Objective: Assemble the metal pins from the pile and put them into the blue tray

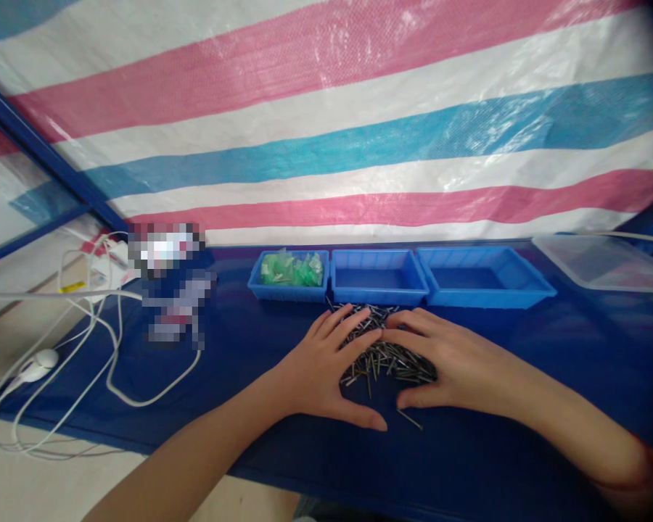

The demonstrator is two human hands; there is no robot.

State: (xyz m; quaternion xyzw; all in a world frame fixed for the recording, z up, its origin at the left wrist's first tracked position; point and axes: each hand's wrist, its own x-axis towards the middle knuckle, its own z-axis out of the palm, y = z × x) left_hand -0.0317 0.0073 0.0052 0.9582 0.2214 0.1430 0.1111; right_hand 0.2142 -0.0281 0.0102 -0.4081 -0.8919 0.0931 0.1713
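White cables (109,362) trail at far left; my left hand (326,370) and right hand (451,362) lie flat, fingers spread, gripping nothing — cupped around the heap of metal pins (384,359) to corral it on the blue table (239,406), just before three blue trays (378,279)

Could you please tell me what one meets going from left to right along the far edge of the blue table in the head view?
White cables → blue tray with green pieces → empty blue tray → larger empty blue tray → clear plastic tray.
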